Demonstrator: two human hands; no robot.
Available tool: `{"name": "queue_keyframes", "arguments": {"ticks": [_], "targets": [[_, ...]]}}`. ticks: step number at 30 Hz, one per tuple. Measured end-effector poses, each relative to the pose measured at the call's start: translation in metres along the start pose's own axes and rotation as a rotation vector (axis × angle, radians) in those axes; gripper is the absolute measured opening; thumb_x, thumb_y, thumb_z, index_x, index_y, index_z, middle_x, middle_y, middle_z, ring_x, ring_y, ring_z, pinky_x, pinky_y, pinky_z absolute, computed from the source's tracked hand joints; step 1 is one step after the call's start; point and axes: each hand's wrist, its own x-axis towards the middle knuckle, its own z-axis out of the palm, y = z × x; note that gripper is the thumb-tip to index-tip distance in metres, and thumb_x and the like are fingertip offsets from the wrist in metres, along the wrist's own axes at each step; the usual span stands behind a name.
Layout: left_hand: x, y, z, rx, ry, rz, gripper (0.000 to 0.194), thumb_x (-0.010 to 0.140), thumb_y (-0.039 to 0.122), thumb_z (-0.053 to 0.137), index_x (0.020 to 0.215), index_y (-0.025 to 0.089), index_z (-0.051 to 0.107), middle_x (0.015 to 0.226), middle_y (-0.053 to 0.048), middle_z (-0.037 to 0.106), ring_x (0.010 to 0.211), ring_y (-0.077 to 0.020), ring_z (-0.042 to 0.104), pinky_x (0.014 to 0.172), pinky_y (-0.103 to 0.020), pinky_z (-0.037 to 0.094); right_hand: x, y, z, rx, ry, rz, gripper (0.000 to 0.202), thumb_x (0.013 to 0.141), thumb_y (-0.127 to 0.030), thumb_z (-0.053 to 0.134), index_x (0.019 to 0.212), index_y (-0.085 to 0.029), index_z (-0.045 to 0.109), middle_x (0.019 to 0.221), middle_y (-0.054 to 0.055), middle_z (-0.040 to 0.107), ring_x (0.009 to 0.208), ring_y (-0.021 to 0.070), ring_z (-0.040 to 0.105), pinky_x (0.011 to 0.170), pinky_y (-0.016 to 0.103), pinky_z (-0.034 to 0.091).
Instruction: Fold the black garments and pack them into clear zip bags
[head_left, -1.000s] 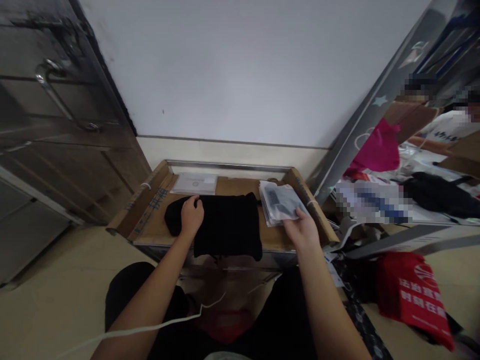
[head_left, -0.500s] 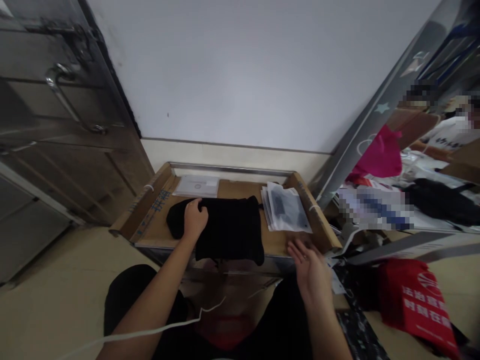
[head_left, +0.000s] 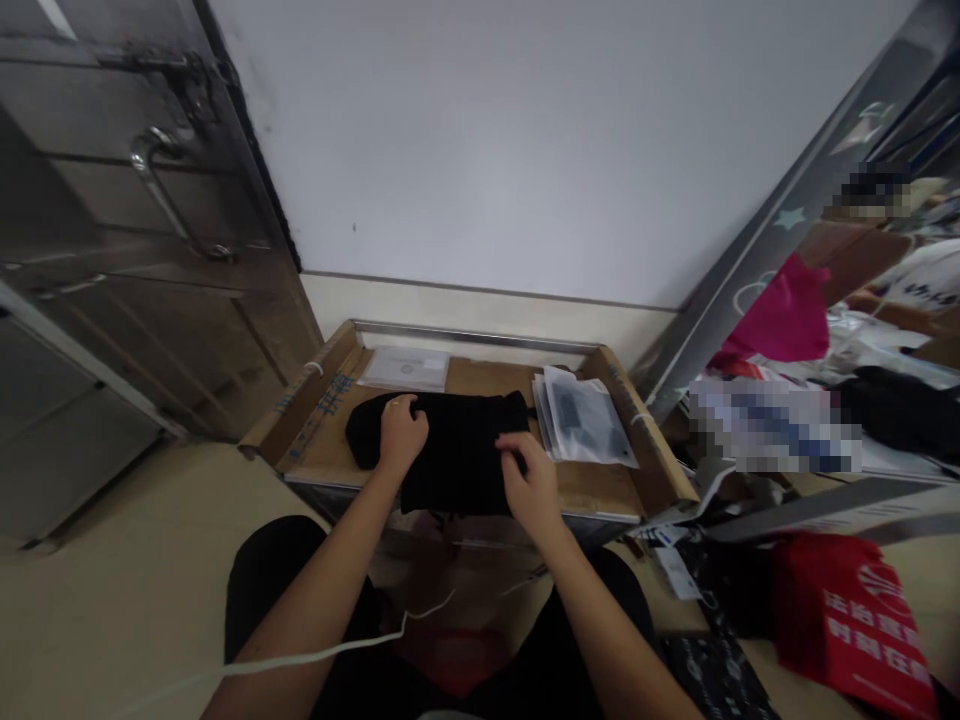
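Observation:
A folded black cloth item [head_left: 469,440], possibly a garment, lies across the front of the cardboard-lined tray table [head_left: 600,485]. On its left part rests my left hand [head_left: 403,437], fingers curled down and closed against the fabric. My right hand [head_left: 531,485] is at the cloth's right edge, its fingers bent and closed on the material. Just right of the cloth, a small stack of frosted plastic bags [head_left: 589,420] holds dark contents. Behind it on the left lies a pile of flat white, clear-wrapped packets [head_left: 409,368].
Raised cardboard sides border the table, with a white wall [head_left: 487,150] behind. A metal door [head_left: 150,230] stands left. On the right are a cluttered table with a pink bag [head_left: 787,315] and a red bag [head_left: 847,610] below. A white cable [head_left: 322,655] crosses my lap.
My right hand has moved left from the table's front right onto the right edge of the black cloth. My left hand stays on the cloth. The view has shifted slightly.

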Motion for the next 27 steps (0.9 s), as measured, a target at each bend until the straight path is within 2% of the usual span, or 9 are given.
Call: {"name": "queue_keyframes", "arguments": {"ticks": [2,5,7,10,14,18,21,24,27], "targets": [[0.0,0.0,0.0,0.009,-0.001,0.012,0.036,0.082,0.014,0.05,0.112,0.012,0.069,0.117,-0.015,0.07,0.119,-0.0291,0.059,0.111,-0.042,0.043,0.033,0.023,0.018,-0.106,-0.07,-0.067,0.021,0.085,-0.014,0.05,0.097,-0.021,0.067,0.103,0.009,0.068,0.103,0.0246,0.062,0.098,0.042,0.049],[0.0,-0.001,0.0,0.02,-0.01,0.007,0.035,0.082,0.015,0.051,0.112,0.012,0.07,0.118,-0.015,0.07,0.119,-0.0291,0.06,0.11,-0.043,0.043,0.072,0.062,0.038,-0.292,-0.101,-0.057,0.028,0.08,-0.012,0.052,0.103,-0.017,0.068,0.107,0.014,0.067,0.11,0.0294,0.059,0.105,0.048,0.046],[0.001,-0.001,-0.001,0.018,-0.016,0.001,0.035,0.082,0.015,0.051,0.111,0.013,0.07,0.117,-0.015,0.07,0.119,-0.0291,0.06,0.109,-0.043,0.043,0.086,0.083,0.046,-0.372,-0.087,-0.006,0.033,0.08,-0.011,0.051,0.108,-0.013,0.068,0.115,0.018,0.066,0.117,0.0308,0.057,0.108,0.049,0.044],[0.004,-0.002,-0.002,0.012,-0.019,-0.013,0.034,0.082,0.014,0.05,0.109,0.014,0.071,0.116,-0.014,0.071,0.117,-0.029,0.061,0.108,-0.043,0.044,0.094,0.104,0.053,-0.421,-0.023,0.074,0.037,0.079,-0.009,0.051,0.111,-0.009,0.068,0.122,0.022,0.063,0.123,0.0314,0.056,0.111,0.048,0.042],[0.009,-0.007,-0.006,0.024,-0.022,-0.027,0.032,0.082,0.015,0.051,0.106,0.015,0.072,0.116,-0.014,0.072,0.117,-0.0288,0.061,0.108,-0.043,0.044,0.094,0.117,0.055,-0.428,0.042,0.062,0.037,0.078,-0.011,0.051,0.111,-0.01,0.07,0.128,0.021,0.063,0.127,0.0321,0.054,0.113,0.051,0.04],[0.013,-0.015,-0.008,0.025,-0.028,-0.016,0.032,0.082,0.014,0.05,0.105,0.016,0.072,0.115,-0.013,0.072,0.116,-0.0278,0.062,0.108,-0.043,0.044,0.093,0.125,0.048,-0.416,0.093,0.058,0.036,0.078,-0.011,0.05,0.107,-0.011,0.071,0.128,0.02,0.064,0.127,0.032,0.055,0.113,0.052,0.041],[0.013,-0.018,-0.011,0.026,-0.024,-0.002,0.031,0.08,0.014,0.051,0.103,0.017,0.072,0.113,-0.012,0.073,0.115,-0.0279,0.062,0.107,-0.043,0.045,0.091,0.129,0.043,-0.411,0.089,0.064,0.038,0.077,-0.01,0.048,0.109,-0.01,0.071,0.126,0.02,0.066,0.125,0.0311,0.057,0.113,0.05,0.042],[0.01,-0.015,-0.022,0.012,-0.018,0.06,0.029,0.082,0.012,0.048,0.097,0.019,0.071,0.106,-0.01,0.073,0.108,-0.0259,0.064,0.104,-0.04,0.047,0.088,0.128,0.042,-0.426,0.027,0.057,0.041,0.078,-0.012,0.049,0.112,-0.011,0.07,0.128,0.02,0.065,0.126,0.0316,0.056,0.113,0.051,0.042],[0.006,-0.012,-0.042,0.07,0.013,0.148,0.027,0.086,0.014,0.046,0.096,0.021,0.07,0.105,-0.009,0.072,0.109,-0.0256,0.063,0.104,-0.041,0.046,0.086,0.124,0.045,-0.472,-0.015,0.077,0.045,0.078,-0.013,0.05,0.119,-0.009,0.067,0.133,0.022,0.06,0.13,0.0328,0.052,0.114,0.051,0.039]]}}
